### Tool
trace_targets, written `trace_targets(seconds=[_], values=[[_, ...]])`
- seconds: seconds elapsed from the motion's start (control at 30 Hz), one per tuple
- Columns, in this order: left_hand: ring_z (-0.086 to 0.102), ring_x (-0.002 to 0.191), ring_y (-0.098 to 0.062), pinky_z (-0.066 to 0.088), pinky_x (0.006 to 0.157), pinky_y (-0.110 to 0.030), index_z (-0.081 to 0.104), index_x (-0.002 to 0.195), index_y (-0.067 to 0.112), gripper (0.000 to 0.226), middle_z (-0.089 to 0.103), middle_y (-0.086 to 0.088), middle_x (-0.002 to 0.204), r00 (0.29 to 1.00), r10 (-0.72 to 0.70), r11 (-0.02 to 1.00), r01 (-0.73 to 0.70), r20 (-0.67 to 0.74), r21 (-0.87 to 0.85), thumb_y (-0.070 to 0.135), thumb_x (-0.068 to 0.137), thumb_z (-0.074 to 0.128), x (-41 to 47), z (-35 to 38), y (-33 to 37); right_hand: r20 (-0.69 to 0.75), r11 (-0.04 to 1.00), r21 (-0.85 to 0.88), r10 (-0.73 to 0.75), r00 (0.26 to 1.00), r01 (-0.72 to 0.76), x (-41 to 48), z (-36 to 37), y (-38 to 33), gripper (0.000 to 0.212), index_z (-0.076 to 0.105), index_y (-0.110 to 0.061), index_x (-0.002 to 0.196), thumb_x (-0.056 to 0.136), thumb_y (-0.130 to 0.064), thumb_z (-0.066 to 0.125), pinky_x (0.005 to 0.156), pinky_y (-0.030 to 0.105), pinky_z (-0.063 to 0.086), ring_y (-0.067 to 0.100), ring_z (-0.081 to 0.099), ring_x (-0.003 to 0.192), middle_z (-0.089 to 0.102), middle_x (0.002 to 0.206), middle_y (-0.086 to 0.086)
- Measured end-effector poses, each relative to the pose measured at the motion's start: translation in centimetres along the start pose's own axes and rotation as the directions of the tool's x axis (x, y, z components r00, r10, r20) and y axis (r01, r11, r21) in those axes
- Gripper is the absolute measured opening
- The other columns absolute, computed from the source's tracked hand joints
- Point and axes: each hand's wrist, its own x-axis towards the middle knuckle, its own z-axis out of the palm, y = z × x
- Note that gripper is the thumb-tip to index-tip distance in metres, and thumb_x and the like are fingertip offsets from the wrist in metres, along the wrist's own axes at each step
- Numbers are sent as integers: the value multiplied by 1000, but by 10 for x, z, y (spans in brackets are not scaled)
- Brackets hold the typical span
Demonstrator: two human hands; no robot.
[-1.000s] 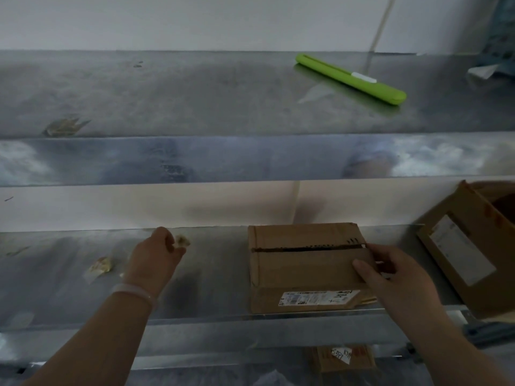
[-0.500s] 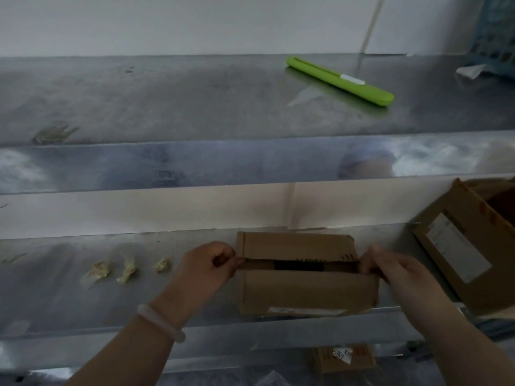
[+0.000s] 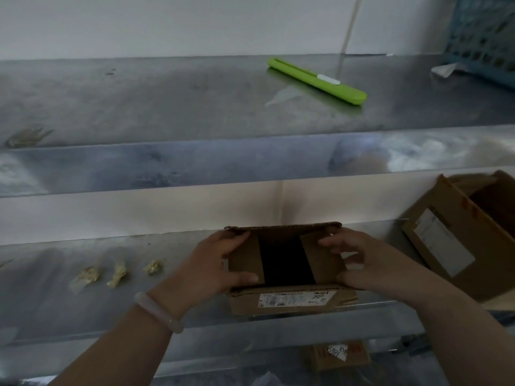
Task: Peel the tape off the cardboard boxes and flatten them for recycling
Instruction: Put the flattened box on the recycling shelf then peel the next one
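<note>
- Since half a second ago the box's (image 3: 289,300) top seam, then a narrow slit, has been spread wide: both long flaps now stand apart and a dark gap shows between the two inner flaps.
- Left hand (image 3: 220,263) has shifted from the seam's end to the box's left end; its fingers reach over the far flap's corner and its thumb presses on the left inner flap, so it grips the box.
- Right hand (image 3: 362,263) grips the right end the same way, fingers curled by the far flap, thumb on the near edge.
- Box sits on the lower shelf (image 3: 69,310) at its front edge, label facing the camera.
- Three crumpled tape bits (image 3: 118,273) lie left of the box, apart from it.
- A second box (image 3: 459,240), open and tilted, lies to the right on the same shelf.
- A green cutter (image 3: 316,80) lies on the upper shelf (image 3: 139,101), with a blue basket (image 3: 485,37) at the far right.
- A pale bracelet (image 3: 158,312) circles the left wrist.
</note>
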Motion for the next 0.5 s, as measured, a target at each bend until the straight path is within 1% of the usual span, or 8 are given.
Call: trace_targets(seconds=[0.07,0.1,0.17,0.23,0.27,0.33,0.43,0.5], values=[[30,132,-7,28,113,-26,28,148,32,112,28,13,145,999,-38,989,33,30,145,70,54,76,6,-1,1,-36,990,-135,-34,999,29,6,3,-3,60,55,-44,118,71,-18,80,83,12,46,-9,50,109,40,140,-15],[23,136,-14,24,116,-33,24,149,33,117,22,10,148,997,-64,978,57,30,199,78,50,68,9,-1,2,-46,977,-214,-19,999,9,10,3,-5,68,50,-44,126,68,-29,82,89,14,45,-6,46,114,34,144,-15],[17,135,-20,22,113,-35,19,148,38,120,14,14,145,993,-116,960,108,15,260,84,45,60,14,4,9,-54,914,-395,81,995,-96,18,2,-9,94,36,-44,141,57,-59,78,102,29,41,10,40,127,25,149,-10],[17,130,-23,27,108,-36,19,145,42,117,10,17,136,986,-157,946,165,-49,278,85,44,60,20,14,16,-87,843,-507,157,984,-179,28,6,-13,111,27,-42,144,47,-76,68,100,37,44,20,43,125,35,142,-4],[18,128,-25,30,106,-36,21,143,42,115,9,17,132,981,-163,942,186,-104,279,84,44,61,22,21,18,-97,842,-503,171,981,-196,33,11,-14,112,24,-40,144,48,-77,68,94,36,47,20,49,118,42,136,-2],[23,124,-28,36,103,-37,23,140,39,108,7,13,129,969,-144,938,198,-200,285,76,48,68,24,31,22,-108,874,-438,182,977,-212,39,21,-12,109,14,-39,143,56,-67,75,81,33,51,17,58,99,54,119,-3],[30,123,-33,37,102,-37,21,140,39,96,4,13,132,972,-101,961,151,-213,232,56,61,72,22,36,22,-174,888,-409,149,974,-209,39,30,-5,99,7,-41,139,65,-53,71,60,28,48,11,59,74,57,93,-7],[31,126,-31,39,105,-38,19,141,42,91,1,19,136,973,-45,989,76,-227,127,44,65,69,16,34,21,-184,927,-320,142,973,-196,33,27,-1,92,7,-46,136,65,-51,66,54,25,45,10,60,70,57,89,-8]])
